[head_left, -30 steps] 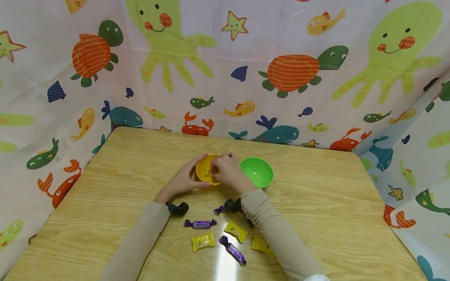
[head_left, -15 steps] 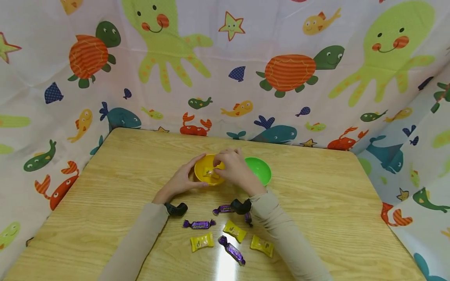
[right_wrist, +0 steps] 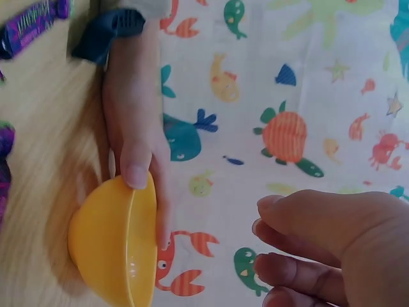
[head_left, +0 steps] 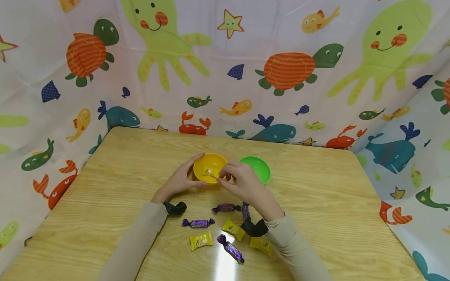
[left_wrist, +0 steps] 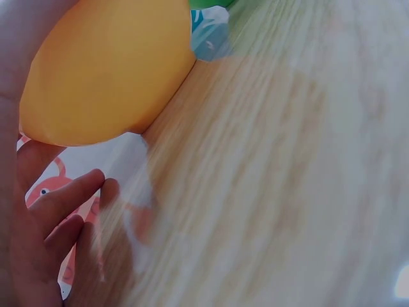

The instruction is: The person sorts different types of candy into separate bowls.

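Hands: left hand [head_left: 179, 180] gripped yellow bowl [head_left: 211, 160], mid-table; right hand [head_left: 247, 183] hung loosely curled by its right rim.
Table [head_left: 316, 195]: wood-grained, glossy near.
Backdrop [head_left: 265, 25]: sea-animal print hung far.
Purple wrappers [head_left: 198, 223]: lettering was unreadable.

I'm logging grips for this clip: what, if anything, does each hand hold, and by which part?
The left hand holds the yellow bowl by its outer left side, near the rim. The right hand shows nothing held.
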Demonstrator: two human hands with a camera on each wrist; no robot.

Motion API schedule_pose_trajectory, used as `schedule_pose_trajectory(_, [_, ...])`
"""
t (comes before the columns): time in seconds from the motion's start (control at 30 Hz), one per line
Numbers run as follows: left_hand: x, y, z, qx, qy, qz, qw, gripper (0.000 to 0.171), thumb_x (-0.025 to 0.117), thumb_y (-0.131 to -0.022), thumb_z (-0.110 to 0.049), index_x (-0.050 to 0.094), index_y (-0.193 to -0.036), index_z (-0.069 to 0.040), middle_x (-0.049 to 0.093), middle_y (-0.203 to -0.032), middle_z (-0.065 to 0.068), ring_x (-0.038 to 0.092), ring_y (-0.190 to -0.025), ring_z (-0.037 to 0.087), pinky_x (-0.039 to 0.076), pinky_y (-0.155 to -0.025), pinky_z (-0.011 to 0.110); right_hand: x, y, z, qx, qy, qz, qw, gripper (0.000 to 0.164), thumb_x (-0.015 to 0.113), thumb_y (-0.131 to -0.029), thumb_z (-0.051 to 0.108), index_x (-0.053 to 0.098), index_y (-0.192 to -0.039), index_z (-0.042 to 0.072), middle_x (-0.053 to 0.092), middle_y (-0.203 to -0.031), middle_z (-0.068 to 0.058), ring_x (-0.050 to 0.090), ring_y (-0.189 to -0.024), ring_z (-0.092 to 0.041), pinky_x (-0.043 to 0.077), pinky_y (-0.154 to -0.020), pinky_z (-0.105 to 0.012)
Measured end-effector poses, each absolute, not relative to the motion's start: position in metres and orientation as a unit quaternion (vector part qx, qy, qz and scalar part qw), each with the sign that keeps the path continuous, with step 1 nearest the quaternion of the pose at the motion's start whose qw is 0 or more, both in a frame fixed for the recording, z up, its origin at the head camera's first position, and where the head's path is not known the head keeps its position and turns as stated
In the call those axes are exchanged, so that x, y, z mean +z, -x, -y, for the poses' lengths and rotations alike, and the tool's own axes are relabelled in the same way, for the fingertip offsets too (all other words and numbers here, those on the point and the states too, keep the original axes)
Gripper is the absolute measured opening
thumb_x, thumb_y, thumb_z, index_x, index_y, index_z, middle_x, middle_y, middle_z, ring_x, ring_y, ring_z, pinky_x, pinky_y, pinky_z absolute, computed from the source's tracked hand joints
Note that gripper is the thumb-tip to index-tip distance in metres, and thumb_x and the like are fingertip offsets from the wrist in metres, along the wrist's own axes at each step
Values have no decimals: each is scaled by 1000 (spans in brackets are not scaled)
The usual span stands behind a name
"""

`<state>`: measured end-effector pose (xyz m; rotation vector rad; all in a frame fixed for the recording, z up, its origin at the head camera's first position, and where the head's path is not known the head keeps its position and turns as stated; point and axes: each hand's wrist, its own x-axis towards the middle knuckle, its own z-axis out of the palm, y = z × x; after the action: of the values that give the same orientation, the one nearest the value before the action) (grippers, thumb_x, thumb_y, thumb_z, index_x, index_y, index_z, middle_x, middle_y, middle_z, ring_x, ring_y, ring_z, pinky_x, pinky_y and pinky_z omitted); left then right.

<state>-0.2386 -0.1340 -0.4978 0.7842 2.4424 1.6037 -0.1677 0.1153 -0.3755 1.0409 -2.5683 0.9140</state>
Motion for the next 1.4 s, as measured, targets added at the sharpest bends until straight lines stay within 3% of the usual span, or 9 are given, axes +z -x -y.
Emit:
schedule_pose_trajectory(0.37, [-498, 242, 135, 507, -264, -819, 43, 98, 83, -80, -41, 26, -158, -26, 28, -161, -1, 24, -148, 23, 17, -120, 51, -374, 124, -143, 320, -337, 884, 52, 9, 78, -87, 14, 68, -88, 15, 56, -80, 6, 49, -70, -10, 45, -58, -20])
schedule_pose_trajectory(0.57, [-498, 243, 135, 503, -267, -821, 44, 100, 83, -79, -46, 26, -159, -26, 28, -161, 0, 24, -148, 23, 18, -120, 49, -393, 108, -153, 318, -334, 887, 37, 12, 78, -86, 12, 68, -91, 12, 61, -84, 5, 54, -74, -11, 50, -62, -22])
schedule_pose_trajectory(0.83, [-499, 242, 134, 505, -263, -821, 46, 100, 83, -79, -44, 26, -159, -25, 27, -161, -1, 24, -148, 22, 17, -120, 48, -425, 90, -157, 267, -344, 899, 40, 23, 82, -82, 16, 66, -94, 6, 60, -82, 0, 52, -74, -12, 48, -65, -22])
schedule_pose_trajectory(1.03, [-500, 241, 136, 506, -260, -821, 42, 99, 83, -79, -43, 26, -158, -24, 27, -161, -2, 23, -148, 22, 17, -120, 48, -440, 78, -151, 198, -334, 921, 38, 33, 81, -80, 32, 66, -97, 7, 59, -88, 3, 50, -82, -10, 50, -74, -29])
schedule_pose_trajectory(1.4, [-500, 241, 135, 503, -263, -822, 41, 99, 83, -80, -42, 26, -159, -23, 29, -161, 2, 25, -148, 25, 18, -120, 50, -452, 74, -147, 162, -320, 931, 63, 24, 80, -74, 24, 63, -86, 12, 44, -77, 11, 40, -72, -9, 43, -69, -29])
